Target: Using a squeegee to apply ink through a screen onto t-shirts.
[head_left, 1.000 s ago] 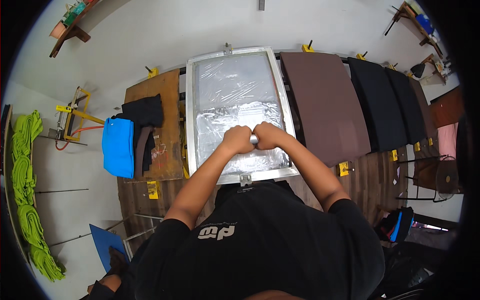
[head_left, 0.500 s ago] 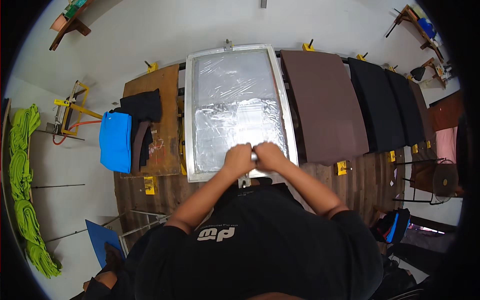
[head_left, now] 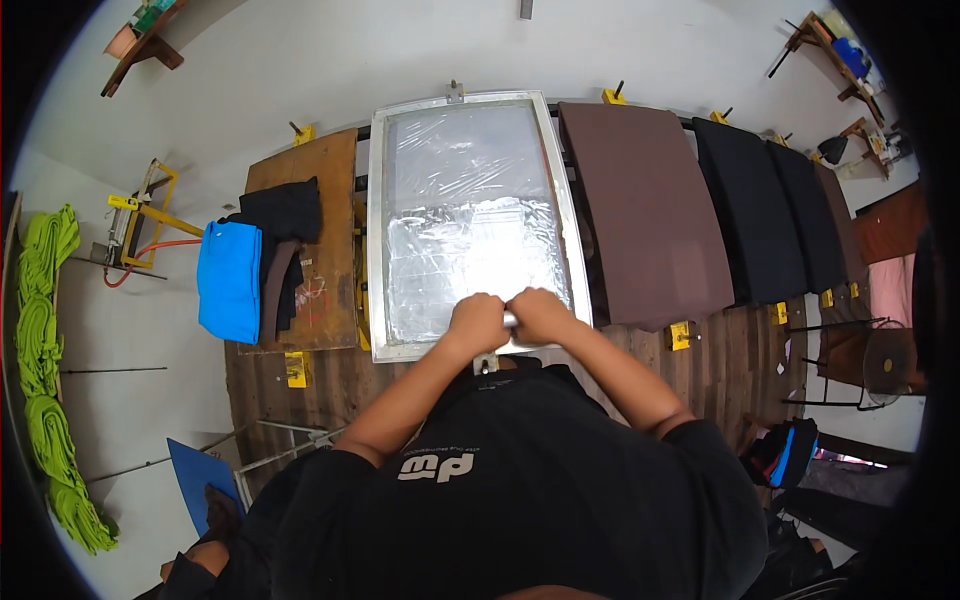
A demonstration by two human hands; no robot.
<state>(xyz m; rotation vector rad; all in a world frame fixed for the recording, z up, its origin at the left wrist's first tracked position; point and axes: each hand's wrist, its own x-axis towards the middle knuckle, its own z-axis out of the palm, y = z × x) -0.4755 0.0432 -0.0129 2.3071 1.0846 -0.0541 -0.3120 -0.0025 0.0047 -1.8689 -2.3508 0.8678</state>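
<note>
Hidden: most of grey handle (head_left: pixel 510 320), only a short stretch showing between fists; blade beneath out of sight.
Left hand (head_left: pixel 478 322): clenched around handle, knuckles up.
Right hand (head_left: pixel 541 314): clenched around same handle, touching left.
Printing screen (head_left: pixel 466 215): rectangular metal frame, shiny translucent mesh, flat on wooden table (head_left: pixel 300 375); hands at near edge.
Pallets: brown board (head_left: pixel 640 210), flat, matte.
Left side: blue cloth (head_left: pixel 228 282) beside dark garments (head_left: pixel 282 215).

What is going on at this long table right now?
A person in a black shirt stands at a long wooden table, both fists closed side by side on a pale bar. The left hand and right hand hold it at the near end of a metal-framed screen. Brown and black boards lie to the right, folded blue and dark cloth to the left.
</note>
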